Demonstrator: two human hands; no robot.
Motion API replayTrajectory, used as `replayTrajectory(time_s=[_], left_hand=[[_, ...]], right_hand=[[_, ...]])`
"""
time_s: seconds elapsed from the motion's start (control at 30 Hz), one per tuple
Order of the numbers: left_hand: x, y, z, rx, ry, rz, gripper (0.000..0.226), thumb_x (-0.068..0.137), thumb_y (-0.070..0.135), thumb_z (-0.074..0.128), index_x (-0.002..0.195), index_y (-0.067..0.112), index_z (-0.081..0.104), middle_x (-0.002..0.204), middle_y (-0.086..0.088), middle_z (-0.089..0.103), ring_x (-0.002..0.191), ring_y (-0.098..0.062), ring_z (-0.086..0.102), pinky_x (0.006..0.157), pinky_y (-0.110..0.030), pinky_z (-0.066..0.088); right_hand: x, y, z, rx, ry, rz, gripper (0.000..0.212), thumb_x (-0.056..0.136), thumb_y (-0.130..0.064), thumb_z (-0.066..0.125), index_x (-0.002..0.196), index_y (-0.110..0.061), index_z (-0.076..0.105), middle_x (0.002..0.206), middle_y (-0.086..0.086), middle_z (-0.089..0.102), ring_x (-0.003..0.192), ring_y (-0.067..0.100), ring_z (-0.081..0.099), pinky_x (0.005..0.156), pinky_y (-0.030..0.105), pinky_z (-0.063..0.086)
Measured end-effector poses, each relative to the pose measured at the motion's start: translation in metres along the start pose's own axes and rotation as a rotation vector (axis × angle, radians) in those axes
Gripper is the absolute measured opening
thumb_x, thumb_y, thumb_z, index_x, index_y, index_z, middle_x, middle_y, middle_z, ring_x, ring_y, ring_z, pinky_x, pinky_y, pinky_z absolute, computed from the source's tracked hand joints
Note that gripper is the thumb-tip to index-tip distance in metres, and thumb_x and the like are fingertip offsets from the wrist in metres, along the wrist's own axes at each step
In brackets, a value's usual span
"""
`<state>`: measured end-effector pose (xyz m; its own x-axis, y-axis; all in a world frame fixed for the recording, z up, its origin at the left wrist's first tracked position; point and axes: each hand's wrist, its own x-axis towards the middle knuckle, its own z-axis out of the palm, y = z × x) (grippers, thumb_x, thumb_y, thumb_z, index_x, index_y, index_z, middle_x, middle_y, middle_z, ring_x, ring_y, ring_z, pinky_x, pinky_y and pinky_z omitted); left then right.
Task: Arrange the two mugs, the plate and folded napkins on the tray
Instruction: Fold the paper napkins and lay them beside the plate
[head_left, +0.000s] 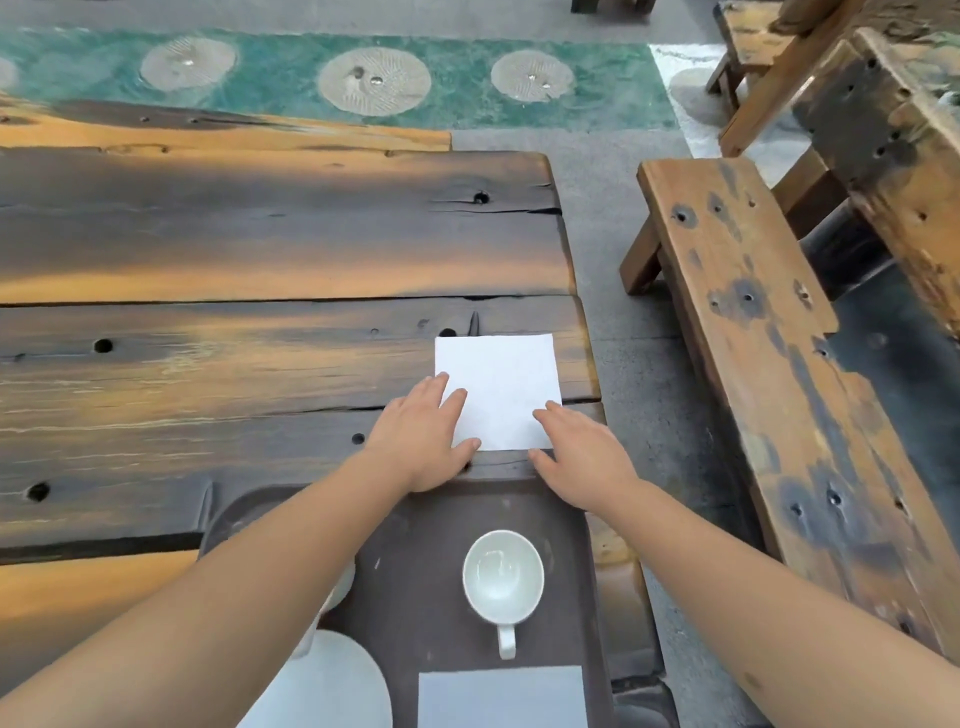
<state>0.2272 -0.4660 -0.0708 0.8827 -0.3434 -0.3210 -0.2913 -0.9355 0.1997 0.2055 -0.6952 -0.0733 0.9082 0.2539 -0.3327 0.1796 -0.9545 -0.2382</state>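
A white napkin (501, 387) lies flat on the wooden table just beyond the dark brown tray (415, 582). My left hand (423, 436) rests with straight fingers on the napkin's left edge. My right hand (582, 457) lies with straight fingers on its near right corner. On the tray stands a white mug (503, 577), empty, handle toward me. A second mug (340, 587) is mostly hidden under my left forearm. A white plate (332, 686) sits at the tray's near left, and a folded napkin (501, 696) lies at its near right.
The dark, knotted wooden table (234, 312) stretches left and far. A wooden bench (769, 353) stands to the right across a gap of grey floor. A second bench and a table end are at the upper right.
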Motion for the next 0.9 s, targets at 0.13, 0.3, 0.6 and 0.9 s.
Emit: replayTrajectory(time_s=[0.13,0.3,0.6,0.9], left_hand=[[0.042,-0.016,0.013,0.021,-0.062,0.079,0.076,0.093,0.059,0.038,0.153,0.018,0.018,0.164,-0.011,0.007,0.15,-0.026,0.007,0.116,-0.043,0.02],[0.078,-0.03,0.029,0.085,0.014,0.205,0.083,0.089,0.065,0.031,0.155,0.017,0.011,0.164,-0.01,0.002,0.151,-0.025,-0.001,0.119,-0.042,0.011],[0.086,-0.051,0.063,0.2,0.013,0.358,0.089,0.089,0.072,0.013,0.155,0.015,-0.005,0.161,-0.006,-0.016,0.15,-0.024,-0.012,0.12,-0.043,-0.005],[0.077,-0.049,0.06,0.185,-0.016,0.273,0.094,0.084,0.078,0.012,0.155,0.019,-0.007,0.161,-0.005,-0.018,0.149,-0.027,-0.017,0.118,-0.045,-0.01]], right_hand=[[0.035,0.011,0.019,0.006,-0.035,0.051,0.062,0.096,-0.046,0.045,0.148,-0.017,0.028,0.161,0.009,0.019,0.145,0.025,0.022,0.114,0.042,0.027],[0.068,0.011,0.046,-0.028,0.057,0.104,0.077,0.092,-0.062,0.028,0.154,-0.022,0.009,0.165,0.005,-0.003,0.15,0.021,0.004,0.118,0.046,0.015],[0.082,0.022,0.07,-0.116,0.083,0.058,0.075,0.091,-0.067,0.009,0.155,-0.03,0.0,0.165,-0.003,-0.005,0.15,0.017,-0.006,0.117,0.047,0.002],[0.083,0.024,0.069,-0.13,0.076,0.079,0.074,0.089,-0.07,0.009,0.153,-0.036,-0.003,0.165,-0.003,-0.006,0.149,0.018,-0.009,0.116,0.051,-0.002]])
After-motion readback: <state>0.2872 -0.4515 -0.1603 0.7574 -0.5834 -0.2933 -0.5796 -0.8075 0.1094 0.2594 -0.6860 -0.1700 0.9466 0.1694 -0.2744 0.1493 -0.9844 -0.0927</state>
